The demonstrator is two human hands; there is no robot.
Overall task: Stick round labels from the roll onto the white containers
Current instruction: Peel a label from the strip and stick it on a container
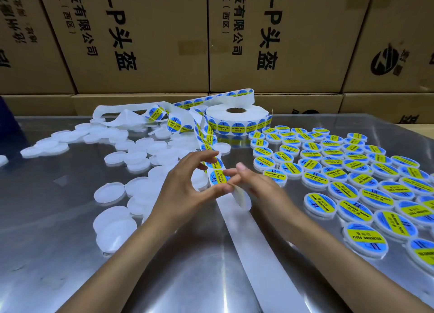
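Unlabelled white containers (138, 159): heaped loosely, left half of steel table (58, 254). Left hand (185, 190): fingers pinching the label strip (212, 157). Round label (219, 177): on strip, between both hands. Right hand (256, 183): fingertips gripping strip's edge by that label. Label roll (237, 119): lying flat behind. Labelled containers (352, 183): rows, right side.

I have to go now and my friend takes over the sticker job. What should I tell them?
Left hand and right hand both pinch the label strip; a label sits between the fingertips, seemingly being peeled.
The roll lies at the back of the table; bare backing trails toward you.
Done: labelled containers in rows on the right.
Left: plain containers scattered on the left. Stick this label on one, then carry on.
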